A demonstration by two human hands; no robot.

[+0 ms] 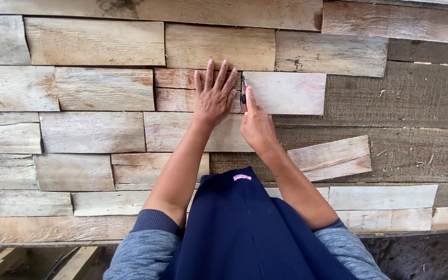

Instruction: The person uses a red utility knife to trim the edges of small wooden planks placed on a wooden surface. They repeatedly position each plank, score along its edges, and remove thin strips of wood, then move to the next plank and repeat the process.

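Left hand [214, 96] lay flat, fingers spread wide, pressing on a short reddish wood piece [180, 89] set among the pale wooden slats [94, 88] covering the counter [416, 96]. Right hand [256, 124] was closed around a small dark marker [243, 91], index finger extended along it, tip at the seam between the reddish piece and a whitish slat [289, 93]. One loose slat [333, 155] lay tilted near the right forearm, on the bare dark part of the counter

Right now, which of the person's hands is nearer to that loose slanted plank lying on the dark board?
The right hand. It holds a small dark tool just up and left of the slanted plank. The left hand lies flat on the pale boards further left.
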